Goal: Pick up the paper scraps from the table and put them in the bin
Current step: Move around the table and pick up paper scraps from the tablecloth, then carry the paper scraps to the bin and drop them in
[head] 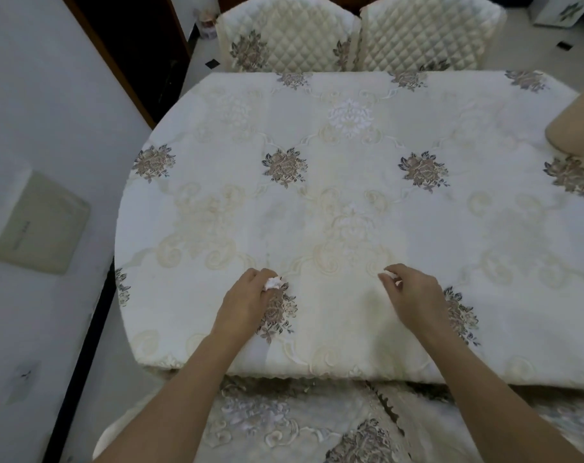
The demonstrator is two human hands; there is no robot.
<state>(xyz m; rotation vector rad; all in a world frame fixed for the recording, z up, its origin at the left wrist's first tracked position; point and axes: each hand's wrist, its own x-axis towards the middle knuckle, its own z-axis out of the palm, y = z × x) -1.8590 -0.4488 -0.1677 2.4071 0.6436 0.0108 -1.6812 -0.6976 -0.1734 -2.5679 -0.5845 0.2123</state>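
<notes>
Arms extended; left hand point(247, 297) clasps crumpled scrap point(273, 283), right hand point(414, 295) pinches small scrap point(388, 273).

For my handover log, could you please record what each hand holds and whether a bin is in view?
left hand: grips a crumpled paper scrap, low over the cloth
right hand: pinches a small paper scrap at its fingertips
table: covered with a floral cloth
bin: not in view
far side: two quilted chairs
</notes>
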